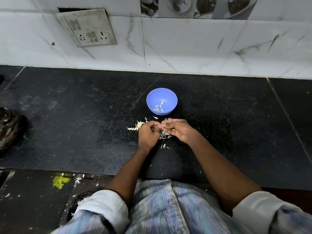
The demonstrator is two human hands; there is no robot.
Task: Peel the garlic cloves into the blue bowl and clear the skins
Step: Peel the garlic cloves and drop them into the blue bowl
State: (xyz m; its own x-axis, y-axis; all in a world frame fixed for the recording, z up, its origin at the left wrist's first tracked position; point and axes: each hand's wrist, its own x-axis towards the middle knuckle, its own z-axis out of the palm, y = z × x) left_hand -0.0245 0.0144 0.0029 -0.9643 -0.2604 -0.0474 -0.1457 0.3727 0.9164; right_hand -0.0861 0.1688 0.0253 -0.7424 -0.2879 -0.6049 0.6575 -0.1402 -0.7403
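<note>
On a black speckled stone counter (84, 132) the person's two hands meet just in front of a blue bowl (161, 101), which stands upright near the middle of the counter, a little short of the tiled wall (185, 44). The left hand (148, 134) has its fingers curled inward, and the right hand (179, 130) is curled too, its fingertips brought up against those of the left; between them they pinch a small pale garlic clove (161, 127), most of it hidden by the fingers, so how much skin remains on it cannot be told. Inside the bowl lie a few small peeled cloves (158, 108), gathered toward the near side of its floor. Loose garlic skins (137, 126) sit in a pale heap on the counter just to the left of the left hand, touching or nearly touching its knuckles; a second cluster of skins (164, 135) lies under and between the two hands, and a few stray flakes (163, 146) rest nearer the person. One curl of skin (155, 117) lies apart, just in front of the bowl's base. At the far left edge a dark crumpled bag (10, 129) sits on the counter, well apart from the work. A grimy switch and socket plate (87, 27) is fixed to the wall above. Below the counter's edge, a yellow scrap (60, 181) and white flecks lie on the floor.
</note>
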